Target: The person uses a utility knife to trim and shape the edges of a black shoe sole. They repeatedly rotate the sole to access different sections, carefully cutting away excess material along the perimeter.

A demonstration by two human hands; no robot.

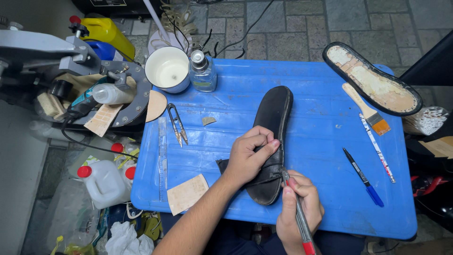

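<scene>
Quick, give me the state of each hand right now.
Left hand: closed, gripping the black sandal by its strap.
Right hand: closed around a metal tool with a red handle, tip at the sandal.

Bright even overhead light, soft short shadows under the hands, mild sheen on the blue table (330,137), sharp focus at centre, wide-angle bending at edges, dim corners, slight blur at left.
</scene>
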